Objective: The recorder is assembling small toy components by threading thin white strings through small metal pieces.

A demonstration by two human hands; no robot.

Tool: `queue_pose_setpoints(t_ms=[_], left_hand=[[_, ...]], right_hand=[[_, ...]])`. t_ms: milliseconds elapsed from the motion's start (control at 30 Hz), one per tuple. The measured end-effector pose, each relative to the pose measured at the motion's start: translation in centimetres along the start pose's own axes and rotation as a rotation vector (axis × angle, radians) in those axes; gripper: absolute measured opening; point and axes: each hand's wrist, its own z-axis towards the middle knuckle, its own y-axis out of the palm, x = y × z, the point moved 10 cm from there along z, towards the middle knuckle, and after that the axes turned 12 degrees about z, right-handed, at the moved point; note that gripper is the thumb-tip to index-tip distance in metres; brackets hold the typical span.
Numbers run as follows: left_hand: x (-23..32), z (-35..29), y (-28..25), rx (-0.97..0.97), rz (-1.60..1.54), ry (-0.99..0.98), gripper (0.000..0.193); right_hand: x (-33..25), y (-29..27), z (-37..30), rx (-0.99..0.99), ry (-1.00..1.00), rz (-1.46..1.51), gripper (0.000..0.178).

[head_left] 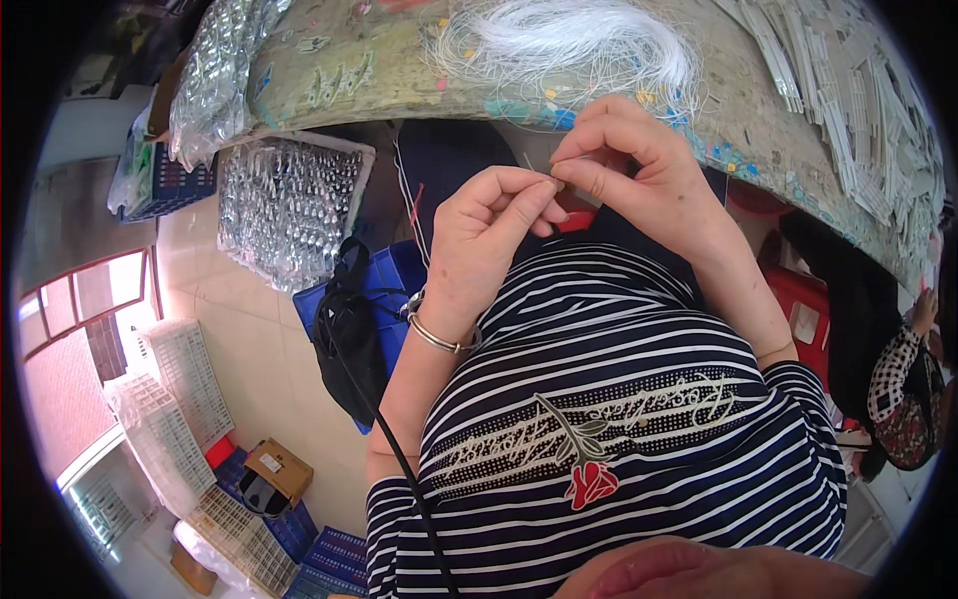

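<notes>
My left hand [491, 225] and my right hand [639, 170] are raised in front of my body, just short of the worktable's near edge. Their fingertips almost meet. Each is closed in a pinch between thumb and forefinger. What they pinch is too small to make out; a short, thin, pale line shows beside the fingertips. Beyond the right hand, a loose bundle of white threads [609, 50] lies on the worktable [399, 75], its loose ends spreading toward me.
Flat whitish strips [858, 130] pile up at the table's right. Clear plastic packaging [215, 80] hangs over its left end. Below stand a tray of shiny small packets [294, 205] and a blue crate [399, 270]. A black cable [404, 464] runs down my left side. Another person's checked sleeve [886, 379] is at right.
</notes>
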Motion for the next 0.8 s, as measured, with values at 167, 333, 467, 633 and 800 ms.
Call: queue_pose_setpoints(t_ms=[167,333,467,633,800], left_hand=[[0.0,-0.1,0.2,-0.016,0.026,-0.004,0.012],[-0.2,0.0,0.4,-0.031,-0.078,-0.002,0.013],[-0.2,-0.1,0.8,-0.059,-0.041,-0.015,0.013],[-0.5,-0.2,1.2,-0.089,-0.031,-0.022,0.012],[-1.1,-0.3,1.6,-0.157,-0.035,-0.073,0.011]], right_hand=[[1.4,-0.4,0.0,0.004,0.05,0.055,0.007],[0.9,0.1,0.0,-0.011,0.039,0.096,0.008],[1.5,-0.1,0.1,0.008,0.11,0.188,0.009],[2.5,0.0,0.1,0.025,0.167,0.316,0.009],[2.5,0.6,0.3,-0.036,0.156,0.295,0.01]])
